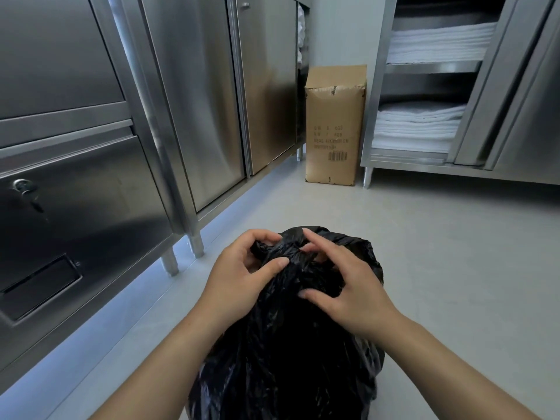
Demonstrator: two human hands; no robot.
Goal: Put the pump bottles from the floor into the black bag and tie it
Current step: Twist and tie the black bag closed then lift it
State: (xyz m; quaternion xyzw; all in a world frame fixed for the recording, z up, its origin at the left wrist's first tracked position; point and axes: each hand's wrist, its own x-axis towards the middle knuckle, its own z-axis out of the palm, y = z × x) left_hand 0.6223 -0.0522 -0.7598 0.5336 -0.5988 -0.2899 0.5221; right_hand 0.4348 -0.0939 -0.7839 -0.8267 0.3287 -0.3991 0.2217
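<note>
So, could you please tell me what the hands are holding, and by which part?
Both the left hand and right hand grip the black bag at its gathered top.

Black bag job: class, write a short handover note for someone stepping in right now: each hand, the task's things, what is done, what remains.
Left hand: grips the gathered plastic at the top of the black bag.
Right hand: fingers curled into the same bunched neck.
Bag stands on the floor between the forearms; contents hidden.
Done: mouth gathered; no pump bottles show on the floor in view, so they are probably inside.
Left: no finished knot shows; complete the tie.
</note>
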